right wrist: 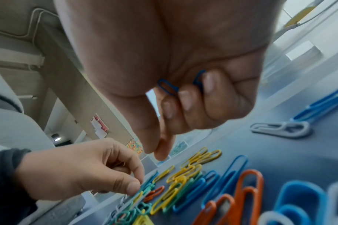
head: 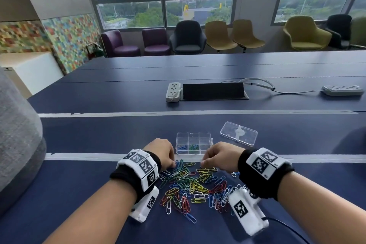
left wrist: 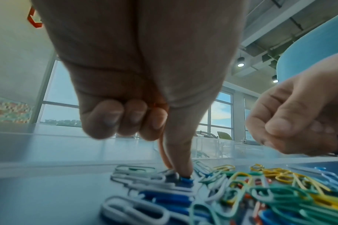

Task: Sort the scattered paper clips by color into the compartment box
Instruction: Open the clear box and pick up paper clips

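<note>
Left hand [left wrist: 137, 79] pinches 1 upright blue clip [left wrist: 186, 180]; right hand [right wrist: 164, 73] clutches blue clips [right wrist: 167, 87].

Behind the scattered heap of plastic-coated wire paper clips [head: 195, 185] stands the clear plastic compartment box [head: 194, 142]; its clear flat lid [head: 238, 133] lies behind-right.

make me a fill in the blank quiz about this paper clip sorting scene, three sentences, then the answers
1. The right hand tucks clips of the colour ____ under its curled fingers.
2. In the box, the clips next to the blue ones are ____.
3. The clear lid lies on the table to the ____ of the box.

Missing words: blue; green; right
</note>
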Tool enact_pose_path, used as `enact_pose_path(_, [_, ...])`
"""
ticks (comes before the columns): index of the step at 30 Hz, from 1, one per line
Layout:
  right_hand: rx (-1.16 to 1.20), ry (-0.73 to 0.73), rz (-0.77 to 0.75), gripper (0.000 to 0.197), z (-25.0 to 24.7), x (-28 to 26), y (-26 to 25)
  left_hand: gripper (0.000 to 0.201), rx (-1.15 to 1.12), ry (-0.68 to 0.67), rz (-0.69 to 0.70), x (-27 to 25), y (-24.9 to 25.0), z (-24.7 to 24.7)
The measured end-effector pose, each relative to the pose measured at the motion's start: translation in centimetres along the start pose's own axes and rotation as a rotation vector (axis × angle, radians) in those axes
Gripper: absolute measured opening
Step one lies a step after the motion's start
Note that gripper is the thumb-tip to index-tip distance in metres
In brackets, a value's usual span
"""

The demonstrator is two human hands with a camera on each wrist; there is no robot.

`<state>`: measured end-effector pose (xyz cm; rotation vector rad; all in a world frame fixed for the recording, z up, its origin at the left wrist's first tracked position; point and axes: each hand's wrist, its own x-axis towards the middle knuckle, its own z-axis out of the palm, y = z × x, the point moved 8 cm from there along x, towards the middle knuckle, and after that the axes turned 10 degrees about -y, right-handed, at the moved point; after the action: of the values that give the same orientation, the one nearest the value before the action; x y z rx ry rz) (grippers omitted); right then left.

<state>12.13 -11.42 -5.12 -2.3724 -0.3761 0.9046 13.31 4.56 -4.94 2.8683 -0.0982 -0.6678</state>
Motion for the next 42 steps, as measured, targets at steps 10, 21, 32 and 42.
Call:
enact_pose_path(10, [-0.062, 0.013, 0.041, 0.018, -0.5, -0.4, 0.8, 0.015, -0.134, 0.021, -0.005, -0.1, -0.7, 0.4])
enact_pose_path(21, [-0.434, -0.011, 0.122, 0.021, -0.2, -1.1, 1.2, 0.029, -0.153, -0.037, -0.015, -0.8, -1.3, 0.3])
enact_pose_path(32, [-0.393, -0.062, 0.091, 0.014, -0.2, -0.9, 0.7, 0.016, -0.099, 0.035, 0.024, -1.2, -2.9, -0.4])
enact_pose_path(42, [-0.155, 0.009, 0.01, 0.033, -1.5, 1.1, -2.6, 0.018, -0.029, 0.05, 0.018, -1.5, -3.2, -0.7])
